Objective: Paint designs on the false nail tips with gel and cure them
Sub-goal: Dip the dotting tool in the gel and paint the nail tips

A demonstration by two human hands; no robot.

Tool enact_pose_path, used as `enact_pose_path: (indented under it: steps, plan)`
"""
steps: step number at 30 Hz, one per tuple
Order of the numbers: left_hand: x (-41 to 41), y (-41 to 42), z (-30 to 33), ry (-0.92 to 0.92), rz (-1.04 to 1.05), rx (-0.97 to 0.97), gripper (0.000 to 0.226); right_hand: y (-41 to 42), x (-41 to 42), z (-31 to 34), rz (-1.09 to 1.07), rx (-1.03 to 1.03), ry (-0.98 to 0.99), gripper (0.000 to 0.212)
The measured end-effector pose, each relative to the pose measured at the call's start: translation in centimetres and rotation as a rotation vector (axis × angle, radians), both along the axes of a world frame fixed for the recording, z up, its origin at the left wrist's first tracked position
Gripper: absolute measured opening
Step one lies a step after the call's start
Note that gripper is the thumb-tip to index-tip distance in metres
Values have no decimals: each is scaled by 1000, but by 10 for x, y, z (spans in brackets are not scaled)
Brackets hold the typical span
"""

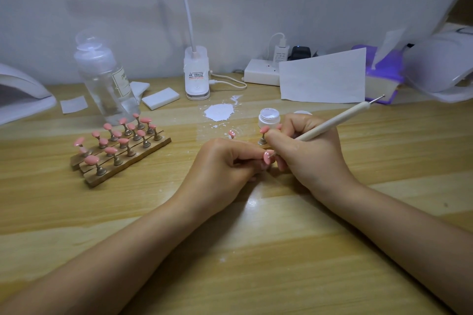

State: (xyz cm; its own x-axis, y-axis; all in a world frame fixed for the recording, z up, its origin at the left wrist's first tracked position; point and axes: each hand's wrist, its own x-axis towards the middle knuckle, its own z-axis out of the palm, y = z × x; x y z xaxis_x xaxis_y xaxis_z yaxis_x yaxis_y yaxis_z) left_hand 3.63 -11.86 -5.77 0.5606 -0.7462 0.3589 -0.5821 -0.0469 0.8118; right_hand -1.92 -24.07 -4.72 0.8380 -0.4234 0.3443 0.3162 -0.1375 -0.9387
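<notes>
Wood-grain tabletop (256, 250), white wall behind. Left hand (225, 161) pinching pink nail tip (267, 157) at centre, glossy, bearing small white dots, long axis running near-to-far. Right hand (304, 151) gripping white dotting pen (332, 120), fingers curled round it, shaft slanting up-right, working end touching the tip. Open white gel jar (268, 117) just behind. Rack of pink tips (120, 146) standing left. Bottle (107, 79) label unreadable.

You get soft, even, fairly bright light from above, with pale glare on the bench (256, 250) just in front of your hands. Shadows are faint. The wide lens bends the edges, and the far corners look smeared and soft.
</notes>
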Motion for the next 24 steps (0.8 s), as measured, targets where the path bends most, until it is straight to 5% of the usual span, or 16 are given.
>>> enact_pose_path:
  steps: [24]
  plan:
    - [-2, 0, 2, 26, 18, 7, 21, 0, -1, 0, -8, 1, 2, 46]
